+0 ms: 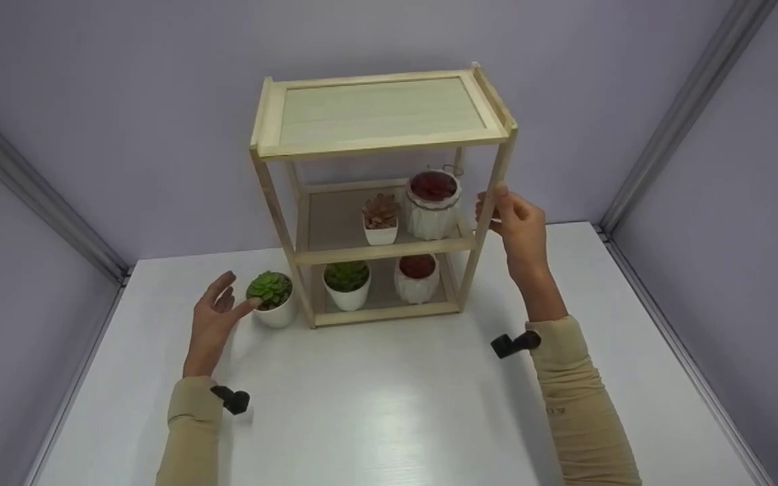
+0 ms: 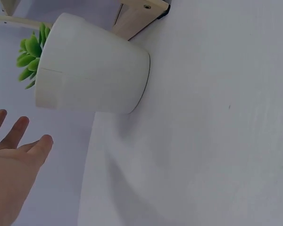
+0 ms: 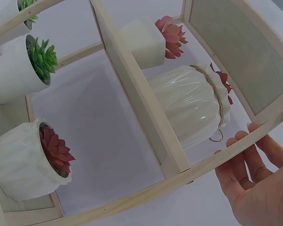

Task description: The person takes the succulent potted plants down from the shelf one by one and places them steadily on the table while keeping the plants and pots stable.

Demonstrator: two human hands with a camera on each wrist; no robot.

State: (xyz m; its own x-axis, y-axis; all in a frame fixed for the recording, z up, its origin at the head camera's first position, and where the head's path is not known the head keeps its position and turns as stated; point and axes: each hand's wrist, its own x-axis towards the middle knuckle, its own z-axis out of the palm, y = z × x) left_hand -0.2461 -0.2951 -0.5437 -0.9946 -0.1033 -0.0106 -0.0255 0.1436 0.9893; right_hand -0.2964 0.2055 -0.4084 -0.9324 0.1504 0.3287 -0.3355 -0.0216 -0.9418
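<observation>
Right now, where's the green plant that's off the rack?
Head view, left of centre: the green plant stands on the white table, between the left hand and the rack.

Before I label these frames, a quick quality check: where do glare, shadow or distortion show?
Head view: glare on the white table toward the bottom; left wrist: soft shadows beside the white pot; right wrist: highlights on the twine-tied pot, shelf post bowed, probably by lens.

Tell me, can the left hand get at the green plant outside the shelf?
Likely yes: the left hand is close beside the green plant, and nothing visible stands between them.
</observation>
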